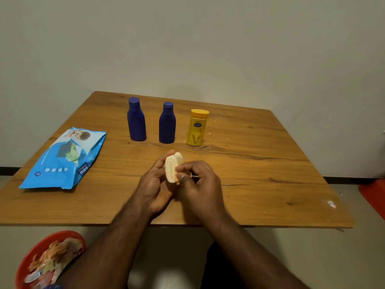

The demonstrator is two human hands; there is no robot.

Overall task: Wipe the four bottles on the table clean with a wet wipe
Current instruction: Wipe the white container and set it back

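Head view: both hands over the near-centre of the surface (260, 163), working on a pale cream bottle (172, 168); left hand (155, 185) cupped round it from 9 o'clock, right hand (200, 184) curled against it from 3 o'clock, fingers pinching something at the bottle's side; wet wipe itself not clearly visible, probably bunched under the right fingers, cannot tell. Step in hand, judged: wiping the fourth bottle, lifted off the surface and tilted with its long face toward the camera. Next move likely calls for turning the bottle in the left grip to reach the hidden faces, then standing it back in the row. Cream bottle small, flat-sided, rounded ends, smooth plastic, likely slippery when damp. Three others upright in a row at 12 o'clock from the hands: tall blue bottle (136, 119) at 11, second blue bottle (167, 123) at 12, yellow bottle (196, 128) at 1; well apart from each other. Blue wipes pack (64, 158) flat at 9 o'clock; red bin (37, 251) with scraps on the floor at 7 o'clock.
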